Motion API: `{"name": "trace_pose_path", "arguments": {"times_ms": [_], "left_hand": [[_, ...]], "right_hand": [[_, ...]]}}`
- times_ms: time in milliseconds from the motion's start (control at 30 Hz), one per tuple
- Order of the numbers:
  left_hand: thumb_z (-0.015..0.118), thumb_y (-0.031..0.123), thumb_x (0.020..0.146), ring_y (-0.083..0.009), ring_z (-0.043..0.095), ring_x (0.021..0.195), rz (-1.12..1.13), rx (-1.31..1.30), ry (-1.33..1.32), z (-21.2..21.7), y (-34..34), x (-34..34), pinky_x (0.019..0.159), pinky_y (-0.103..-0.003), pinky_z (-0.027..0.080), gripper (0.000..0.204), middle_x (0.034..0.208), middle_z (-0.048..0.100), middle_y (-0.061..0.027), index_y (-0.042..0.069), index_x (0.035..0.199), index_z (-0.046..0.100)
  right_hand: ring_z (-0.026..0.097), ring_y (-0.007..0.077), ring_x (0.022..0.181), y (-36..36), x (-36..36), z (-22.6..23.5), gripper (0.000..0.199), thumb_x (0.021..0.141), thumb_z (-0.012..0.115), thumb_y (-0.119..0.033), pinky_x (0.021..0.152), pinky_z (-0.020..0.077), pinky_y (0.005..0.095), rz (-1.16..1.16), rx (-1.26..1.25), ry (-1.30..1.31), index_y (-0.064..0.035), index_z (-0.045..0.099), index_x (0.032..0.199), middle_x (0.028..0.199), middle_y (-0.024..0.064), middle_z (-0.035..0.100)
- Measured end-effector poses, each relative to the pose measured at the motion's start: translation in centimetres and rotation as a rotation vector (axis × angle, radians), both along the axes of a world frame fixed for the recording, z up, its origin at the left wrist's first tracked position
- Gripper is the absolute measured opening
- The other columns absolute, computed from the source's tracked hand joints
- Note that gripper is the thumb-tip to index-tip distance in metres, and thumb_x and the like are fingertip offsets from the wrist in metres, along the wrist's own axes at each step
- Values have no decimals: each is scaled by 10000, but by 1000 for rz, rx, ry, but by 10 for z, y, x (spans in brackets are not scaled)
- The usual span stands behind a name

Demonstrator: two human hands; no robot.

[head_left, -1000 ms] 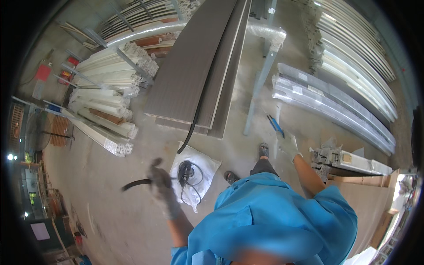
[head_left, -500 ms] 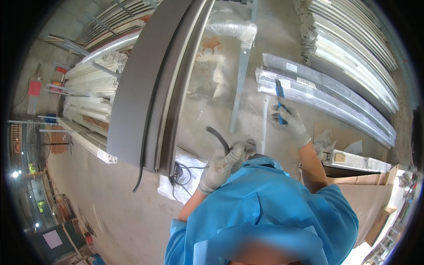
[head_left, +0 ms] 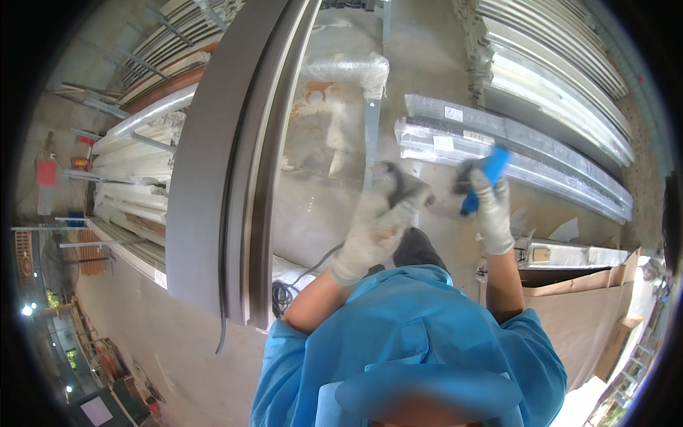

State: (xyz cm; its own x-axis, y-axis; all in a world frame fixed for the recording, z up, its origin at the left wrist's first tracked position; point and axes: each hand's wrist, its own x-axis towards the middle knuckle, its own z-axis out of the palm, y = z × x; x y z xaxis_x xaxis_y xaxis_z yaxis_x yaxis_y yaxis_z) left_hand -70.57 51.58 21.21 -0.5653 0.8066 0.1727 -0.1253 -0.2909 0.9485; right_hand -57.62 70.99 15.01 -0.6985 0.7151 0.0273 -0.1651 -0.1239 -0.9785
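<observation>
My left hand [head_left: 377, 224], in a whitish work glove, is raised in front of my blue shirt and closed on the end of a black rubber strip [head_left: 404, 186]. The strip trails down past my arm toward a coil on the floor [head_left: 283, 293]. My right hand [head_left: 489, 203], also gloved, grips a blue-handled tool [head_left: 485, 178] a short way to the right of the left hand. Both hands hover above the concrete floor [head_left: 320, 192].
A long dark brown frame [head_left: 220, 164] lies on the floor at my left. Wrapped metal profiles [head_left: 512, 153] lie at the right, more pale profiles [head_left: 135, 178] at far left. A cardboard box [head_left: 576, 299] stands at my right. A plastic-wrapped bar [head_left: 348, 71] lies ahead.
My left hand rose from the coil on the floor, bringing the strip's end up close to my right hand. The view shifted along the dark frame.
</observation>
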Motion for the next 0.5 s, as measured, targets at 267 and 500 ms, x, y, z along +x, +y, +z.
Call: {"name": "trace_pose_path", "arguments": {"times_ms": [267,500], "left_hand": [[638,173,957,-341,619,802,-86,15,552,-19,119,0,715,-405,487,221,891,645,-225,-23,1054,665],[655,179,957,-273,646,774,-60,-588,367,-103,161,-23,696,-367,490,197,874,666,-160,-1,1039,658]], "right_hand": [[567,26,655,76,-24,93,309,728,869,-52,591,461,202,434,395,-328,-14,728,1000,728,-17,635],[560,57,668,288,-22,173,170,920,724,-109,578,427,224,-425,593,210,-81,696,1085,880,8,665]]}}
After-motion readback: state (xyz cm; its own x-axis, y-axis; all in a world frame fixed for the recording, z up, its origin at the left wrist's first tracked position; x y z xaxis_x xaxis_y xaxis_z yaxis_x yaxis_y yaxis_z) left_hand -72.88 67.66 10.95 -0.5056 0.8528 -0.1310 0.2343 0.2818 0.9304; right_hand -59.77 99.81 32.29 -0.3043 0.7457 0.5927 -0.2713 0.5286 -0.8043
